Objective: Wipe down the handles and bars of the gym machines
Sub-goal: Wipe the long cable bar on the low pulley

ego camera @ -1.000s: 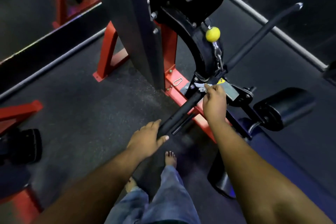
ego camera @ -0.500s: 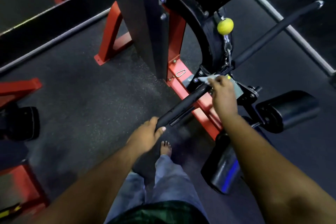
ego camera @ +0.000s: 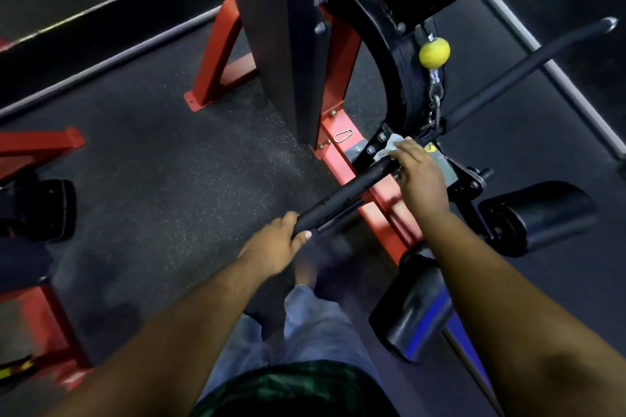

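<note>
Bar [ego camera: 352, 188] | left hand [ego camera: 274, 249] grips its end | right hand [ego camera: 418, 173] fingers press cloth [ego camera: 389, 145] (white) mid-bar

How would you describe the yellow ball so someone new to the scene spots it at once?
Start at the red machine frame in the middle, then look right to the curved black arm rising from it. The yellow ball hangs against that arm, just above a short chain running down to the long black bar. It is the only round, bright yellow thing among black and red parts.

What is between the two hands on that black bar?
Just bare black bar. In the head view the left hand grips its near end, and the right hand presses a pale cloth near the middle.
</note>
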`<state>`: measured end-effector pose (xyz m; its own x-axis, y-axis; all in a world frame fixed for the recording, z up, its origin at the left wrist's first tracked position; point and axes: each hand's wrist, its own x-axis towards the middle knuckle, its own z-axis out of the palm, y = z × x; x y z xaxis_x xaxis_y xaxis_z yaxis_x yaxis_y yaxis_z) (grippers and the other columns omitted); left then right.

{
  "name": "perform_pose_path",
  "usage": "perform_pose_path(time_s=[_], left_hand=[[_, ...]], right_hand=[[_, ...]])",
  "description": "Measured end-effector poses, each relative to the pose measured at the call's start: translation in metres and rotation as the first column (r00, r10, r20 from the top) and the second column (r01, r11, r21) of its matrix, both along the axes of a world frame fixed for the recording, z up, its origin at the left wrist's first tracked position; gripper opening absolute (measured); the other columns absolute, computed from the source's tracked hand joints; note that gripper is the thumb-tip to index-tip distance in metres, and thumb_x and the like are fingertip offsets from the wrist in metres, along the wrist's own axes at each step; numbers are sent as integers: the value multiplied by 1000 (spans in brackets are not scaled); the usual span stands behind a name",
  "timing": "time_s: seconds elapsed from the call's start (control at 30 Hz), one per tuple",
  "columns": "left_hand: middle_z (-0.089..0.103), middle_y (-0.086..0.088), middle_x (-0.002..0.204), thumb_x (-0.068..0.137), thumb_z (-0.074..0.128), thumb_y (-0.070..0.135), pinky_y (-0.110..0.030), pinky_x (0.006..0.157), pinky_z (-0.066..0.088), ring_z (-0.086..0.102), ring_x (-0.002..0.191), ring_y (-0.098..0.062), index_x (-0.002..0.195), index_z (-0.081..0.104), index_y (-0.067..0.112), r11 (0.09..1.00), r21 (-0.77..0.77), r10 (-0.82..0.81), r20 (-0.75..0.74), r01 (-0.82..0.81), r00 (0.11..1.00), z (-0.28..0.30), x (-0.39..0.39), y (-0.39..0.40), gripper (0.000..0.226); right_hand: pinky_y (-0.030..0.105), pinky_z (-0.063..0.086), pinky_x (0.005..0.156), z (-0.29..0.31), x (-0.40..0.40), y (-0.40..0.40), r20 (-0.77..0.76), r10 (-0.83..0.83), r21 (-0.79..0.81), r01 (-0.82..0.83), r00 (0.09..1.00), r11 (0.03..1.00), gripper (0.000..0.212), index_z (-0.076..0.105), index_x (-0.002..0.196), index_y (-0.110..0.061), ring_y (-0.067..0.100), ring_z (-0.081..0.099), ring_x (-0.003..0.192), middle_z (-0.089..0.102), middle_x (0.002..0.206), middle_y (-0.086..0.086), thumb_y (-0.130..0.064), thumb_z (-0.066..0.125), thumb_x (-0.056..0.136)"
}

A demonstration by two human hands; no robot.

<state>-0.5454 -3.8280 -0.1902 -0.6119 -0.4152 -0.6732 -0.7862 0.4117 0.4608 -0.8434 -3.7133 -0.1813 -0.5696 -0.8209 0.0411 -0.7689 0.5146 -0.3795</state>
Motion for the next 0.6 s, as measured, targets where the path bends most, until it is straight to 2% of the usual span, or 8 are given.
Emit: perform_pose_path(time_s=[0.07,0.13,0.23,0.3,0.4,0.5,0.53,0.6], left_hand=[[57,-15,135,105,41,55,-48,98,49,57,121,-34,144,36,20,1000,4,4,-3,-4,1000,-1,0,-1,53],[57,-14,135,105,41,56,-49,98,49,57,120,-34,143,37,20,1000,7,6,-7,-6,1000,-2,0,-2,52],[58,-14,132,105,41,56,-50,96,50,58,117,-34,141,37,21,1000,7,-3,-9,3,1000,-4,-1,-3,51],[58,-15,130,105,41,55,-49,95,50,59,115,-34,139,38,21,1000,-2,-8,-14,7,1000,-4,-1,-2,49],[56,-17,135,105,41,54,-50,97,49,58,119,-35,143,36,19,1000,-8,-2,-14,1,1000,-2,0,-1,52],[54,-17,138,106,40,54,-51,99,48,56,121,-36,146,34,18,1000,-10,-2,-4,2,1000,-1,1,0,54],[55,-17,136,106,40,54,-50,98,49,57,120,-35,144,35,18,1000,-8,-3,-6,3,1000,-2,2,0,53],[57,-16,133,106,40,54,-50,96,50,59,116,-34,142,36,19,1000,-5,-8,-13,8,1000,-2,3,-2,51]], right_hand=[[41,37,117,-7,18,-1,29,56,16,-56,998,998,48,72,118,-8,32,57,129,67,129,16,5,48,79],[43,36,118,-12,47,-1,86,235,43,-240,968,970,54,69,126,-13,30,55,131,65,133,12,-2,46,78],[45,35,118,-18,60,7,31,498,90,-498,867,862,57,61,137,-9,30,52,134,60,140,11,1,54,82],[44,36,117,-14,36,8,-49,466,94,-460,884,883,53,64,134,-8,32,54,133,61,139,13,-2,49,84],[45,32,117,-9,-8,9,-141,202,107,-188,969,976,54,65,130,-8,34,51,136,60,141,15,8,55,80],[41,30,122,-13,7,3,-26,-33,67,35,999,997,60,64,133,-8,31,42,145,56,146,15,14,52,78],[36,25,124,-15,27,2,38,-41,47,40,998,998,61,63,134,-8,31,39,146,54,148,15,12,48,78],[29,13,126,-20,71,5,141,95,14,-98,986,995,66,61,137,-8,32,38,147,52,150,14,12,43,77]])
